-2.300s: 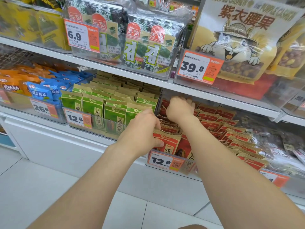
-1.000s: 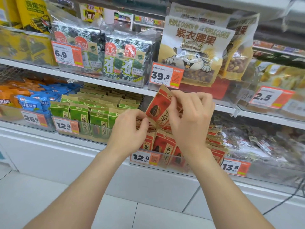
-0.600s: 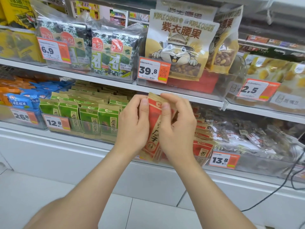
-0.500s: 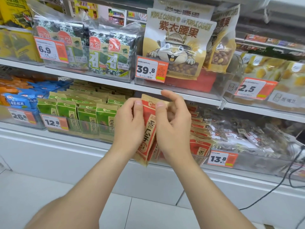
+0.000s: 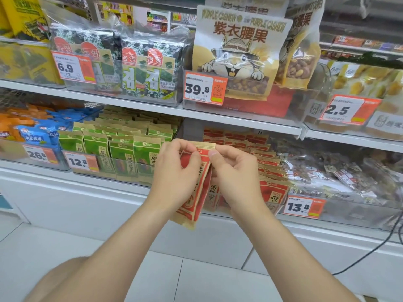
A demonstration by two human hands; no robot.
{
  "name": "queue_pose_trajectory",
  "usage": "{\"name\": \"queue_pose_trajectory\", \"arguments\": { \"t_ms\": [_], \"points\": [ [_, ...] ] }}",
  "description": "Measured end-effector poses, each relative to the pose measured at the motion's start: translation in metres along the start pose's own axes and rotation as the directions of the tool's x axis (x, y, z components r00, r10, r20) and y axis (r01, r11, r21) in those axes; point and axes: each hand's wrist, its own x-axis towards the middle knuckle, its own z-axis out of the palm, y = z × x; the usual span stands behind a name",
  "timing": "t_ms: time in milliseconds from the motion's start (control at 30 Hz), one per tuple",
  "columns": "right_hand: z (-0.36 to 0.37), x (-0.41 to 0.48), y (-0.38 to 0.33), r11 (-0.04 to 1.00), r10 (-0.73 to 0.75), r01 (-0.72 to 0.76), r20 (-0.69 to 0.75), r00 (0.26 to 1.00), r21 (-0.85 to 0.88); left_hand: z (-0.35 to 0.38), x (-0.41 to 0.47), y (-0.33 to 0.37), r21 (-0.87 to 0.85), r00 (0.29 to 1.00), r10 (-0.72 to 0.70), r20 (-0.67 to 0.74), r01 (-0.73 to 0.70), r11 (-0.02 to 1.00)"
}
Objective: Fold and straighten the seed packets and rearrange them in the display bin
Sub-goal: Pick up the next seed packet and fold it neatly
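Upright, slightly tilted: red seed packet (image 5: 197, 188), long axis near vertical, sealed top up, pinched at its top edge by left hand (image 5: 174, 177) and right hand (image 5: 236, 177) before the display bin (image 5: 281, 205).

A purple cashew bag (image 5: 237, 53) printed with a cartoon hamster stands on the upper shelf (image 5: 130, 103) behind a 39.8 price tag (image 5: 205, 89); seaweed packs (image 5: 148, 68) stand to its left, one behind a 6.9 tag (image 5: 73, 67); yellow dried-fruit bags (image 5: 366, 83) lie to its right behind a 2.5 tag (image 5: 349, 111); on the shelf below, at far left, blue packets (image 5: 35, 136) adjoin orange ones (image 5: 13, 123); a black cable (image 5: 337, 273) trails down low on the right.
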Motion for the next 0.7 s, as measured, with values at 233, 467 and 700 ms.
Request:
{"name": "queue_pose_trajectory", "arguments": {
  "t_ms": [233,467,700],
  "points": [
    [-0.006,-0.004,-0.003,0.942,0.118,-0.181,0.227,0.967,0.282,-0.012,-0.003,0.009,-0.273,0.976,-0.003,0.217,0.064,0.960],
    [-0.009,-0.003,0.000,0.840,0.205,-0.312,0.274,0.940,0.444,-0.013,-0.008,0.017,-0.343,0.933,0.043,0.356,0.088,0.935],
    [-0.010,-0.003,0.002,0.889,0.153,-0.234,0.227,0.962,0.393,-0.015,-0.010,0.021,-0.440,0.930,-0.007,0.367,0.180,0.880]
  ]
}}
